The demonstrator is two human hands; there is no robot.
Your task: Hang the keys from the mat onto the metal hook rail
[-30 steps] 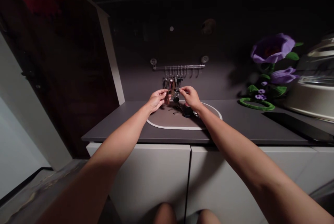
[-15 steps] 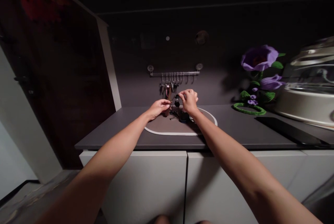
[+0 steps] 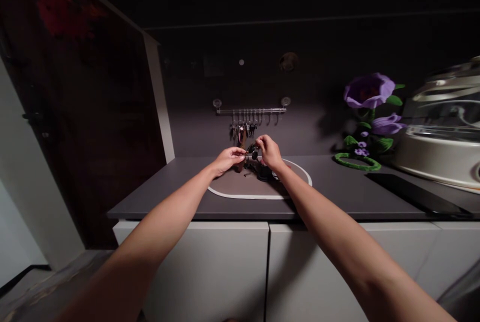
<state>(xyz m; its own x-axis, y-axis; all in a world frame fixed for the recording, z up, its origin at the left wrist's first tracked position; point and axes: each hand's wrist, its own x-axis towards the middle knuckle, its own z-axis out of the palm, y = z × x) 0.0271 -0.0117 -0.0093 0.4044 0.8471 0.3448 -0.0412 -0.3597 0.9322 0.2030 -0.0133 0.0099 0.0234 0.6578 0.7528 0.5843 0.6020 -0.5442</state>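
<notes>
My left hand (image 3: 228,160) pinches one side of a small dark bunch of keys (image 3: 251,149). On its other side, the fingertips of my right hand (image 3: 270,152) are closed on the bunch too. The keys hang in the air between both hands, too small to make out singly. Below them, several dark items, keys among them, lie on a brown mat (image 3: 240,188) with a white rim. Behind my fingers, more keys (image 3: 245,128) dangle from a clear hook rail (image 3: 251,111) on the wall. A long brown item hanging there is partly hidden by my left hand.
To the right stand purple fabric flowers (image 3: 369,93) with a green ring base. A flat black object (image 3: 416,197) lies near the counter's (image 3: 333,192) front edge, beside a cream appliance (image 3: 442,157). A dark door (image 3: 93,112) is at the left.
My right hand has come slightly lower and turned, bringing its fingertips and the keys closer to my left hand. The view has tilted a little upward.
</notes>
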